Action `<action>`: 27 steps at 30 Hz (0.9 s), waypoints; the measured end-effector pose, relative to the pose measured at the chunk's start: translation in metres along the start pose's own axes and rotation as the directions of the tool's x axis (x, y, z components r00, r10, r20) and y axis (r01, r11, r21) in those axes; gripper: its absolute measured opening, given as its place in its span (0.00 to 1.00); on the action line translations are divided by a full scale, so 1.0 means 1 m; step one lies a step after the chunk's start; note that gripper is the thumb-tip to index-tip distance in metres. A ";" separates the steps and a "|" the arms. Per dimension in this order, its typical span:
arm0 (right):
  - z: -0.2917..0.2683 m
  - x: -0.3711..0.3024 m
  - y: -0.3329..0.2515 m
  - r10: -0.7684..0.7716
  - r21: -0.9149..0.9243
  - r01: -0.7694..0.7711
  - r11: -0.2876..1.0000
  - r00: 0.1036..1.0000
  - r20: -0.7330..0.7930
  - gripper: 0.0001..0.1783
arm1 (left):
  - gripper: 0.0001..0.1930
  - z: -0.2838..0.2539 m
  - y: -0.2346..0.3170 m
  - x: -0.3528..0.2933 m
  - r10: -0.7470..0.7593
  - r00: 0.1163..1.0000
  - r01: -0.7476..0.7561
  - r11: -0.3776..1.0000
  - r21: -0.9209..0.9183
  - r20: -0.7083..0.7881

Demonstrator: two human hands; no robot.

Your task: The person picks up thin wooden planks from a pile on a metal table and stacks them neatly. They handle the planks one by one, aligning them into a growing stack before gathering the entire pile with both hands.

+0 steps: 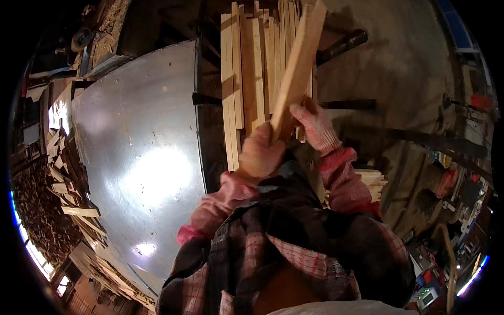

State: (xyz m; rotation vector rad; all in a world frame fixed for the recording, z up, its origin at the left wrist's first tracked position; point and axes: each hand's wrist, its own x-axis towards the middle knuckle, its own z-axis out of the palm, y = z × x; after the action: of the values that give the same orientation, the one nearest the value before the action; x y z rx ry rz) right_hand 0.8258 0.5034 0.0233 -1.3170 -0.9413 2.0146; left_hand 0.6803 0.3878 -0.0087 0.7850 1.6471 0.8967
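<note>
A long pale wooden board is held up at a slant in front of me, its far end rising to the top of the view. My left hand, bare, is closed round the near end of it. On the right edge of the board, a little farther up, my right hand grips in a knitted glove; its fingertips are partly hidden behind the wood. Below and beyond the board lies a stack of similar wooden strips, laid lengthwise away from me with uneven ends.
A shiny metal table stands to my left, with wood scraps heaped along its far left side. Dark metal bars stick out right of the stack. More cut wood lies by my right forearm. Tools and equipment line the right side.
</note>
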 end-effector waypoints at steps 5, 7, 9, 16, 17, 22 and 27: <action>-0.032 0.015 -0.002 -0.086 -0.037 0.079 0.996 0.952 -0.293 0.28 | 0.22 0.063 0.050 0.009 0.079 0.945 -0.246 0.810 0.532 0.317; -0.080 0.041 0.020 -0.062 -0.171 0.002 0.985 0.936 -0.346 0.27 | 0.26 0.067 0.045 0.011 0.267 0.888 -0.438 0.739 0.512 0.374; -0.117 0.063 0.044 -0.079 -0.006 0.081 0.997 0.952 -0.297 0.28 | 0.36 0.050 0.043 0.024 0.410 0.861 -0.509 0.720 0.472 0.302; -0.150 0.151 0.070 -0.068 -0.144 0.020 0.989 0.942 -0.329 0.24 | 0.35 -0.039 0.024 0.077 0.274 0.923 -0.040 0.767 0.640 -0.271; -0.150 0.161 0.069 -0.085 -0.257 -0.003 0.966 0.940 -0.330 0.23 | 0.34 -0.043 0.035 0.079 0.172 0.934 0.047 0.810 0.584 -0.313; -0.166 0.193 0.087 -0.025 -0.672 -0.136 0.728 0.974 -0.224 0.33 | 0.40 -0.055 0.045 0.107 0.111 0.925 0.199 0.674 0.712 -0.363; -0.176 0.206 0.076 0.054 -0.913 -0.169 0.372 0.986 -0.160 0.36 | 0.50 -0.047 0.045 0.145 0.034 0.893 0.321 0.652 0.687 -0.449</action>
State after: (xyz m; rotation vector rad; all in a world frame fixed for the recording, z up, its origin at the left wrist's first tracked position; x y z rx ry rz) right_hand 0.9073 0.6582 -0.1973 -2.0508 -2.1795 1.3826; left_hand 0.6040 0.5252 -0.0315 1.0219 2.5067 0.2151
